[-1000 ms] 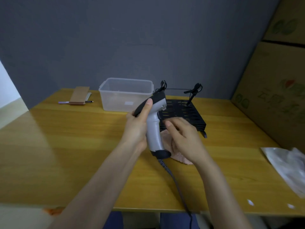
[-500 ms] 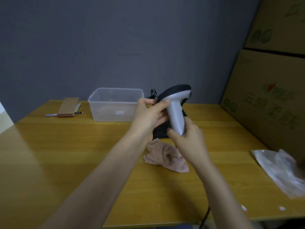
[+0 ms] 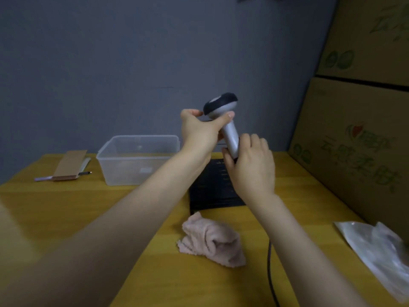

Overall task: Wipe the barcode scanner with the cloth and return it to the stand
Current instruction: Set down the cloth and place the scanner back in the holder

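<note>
Both bare forearms reach forward and upward, drawing together in mid-air above the bench. The left grip [image 3: 199, 131] is the higher one: its thumb [image 3: 228, 116] hooks across the neck of the scanner [image 3: 221, 103] just under the head, and a fingertip lies at the head's edge. The right grip [image 3: 252, 167] sits lower, the back of the hand turned toward the person, fingers curled round the bottom of the handle. The two grips are close together.

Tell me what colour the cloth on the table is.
Pale pink; the cloth shows best in the head view.
</note>
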